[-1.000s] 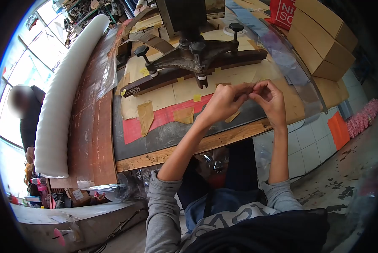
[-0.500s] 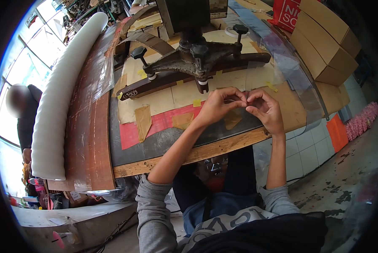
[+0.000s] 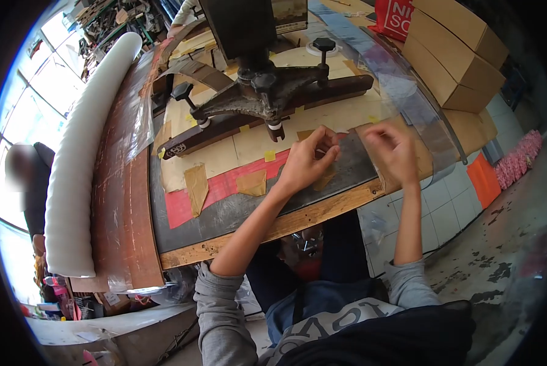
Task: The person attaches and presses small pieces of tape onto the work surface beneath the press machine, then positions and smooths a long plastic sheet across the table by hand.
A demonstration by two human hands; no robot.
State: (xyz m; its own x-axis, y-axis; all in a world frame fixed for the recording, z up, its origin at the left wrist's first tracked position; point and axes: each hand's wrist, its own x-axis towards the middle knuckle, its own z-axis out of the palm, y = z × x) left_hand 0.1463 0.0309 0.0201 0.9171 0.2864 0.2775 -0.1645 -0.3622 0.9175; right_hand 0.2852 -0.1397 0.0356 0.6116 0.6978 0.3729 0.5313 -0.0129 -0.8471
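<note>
Above the front right part of the dark work surface [image 3: 224, 215], my left hand [image 3: 307, 160] has its thumb and fingers brought together in a pinch. Whatever may be between them is too small to make out. My right hand [image 3: 396, 155] is a short way to the right, fingers bent and smeared by motion. Just beyond my left hand stands a dark metal press head [image 3: 258, 91] with black knobs and a long curved bar [image 3: 224, 128]. Under the hands' left side runs a red strip [image 3: 185, 206] with pieces of brown tape [image 3: 251, 182] stuck on it.
A long white foam roll [image 3: 78, 177] stands at the left beside a brown board [image 3: 124, 207]. Cardboard boxes [image 3: 450, 58] and a red bag [image 3: 392, 18] are at the far right. Clear plastic sheeting [image 3: 429, 131] lies along the right side. Another person [image 3: 36, 183] is at the far left.
My hands, fingertips together half a second ago, have come apart. The right one has moved right and the left one slightly down. The whole view has shifted a little.
</note>
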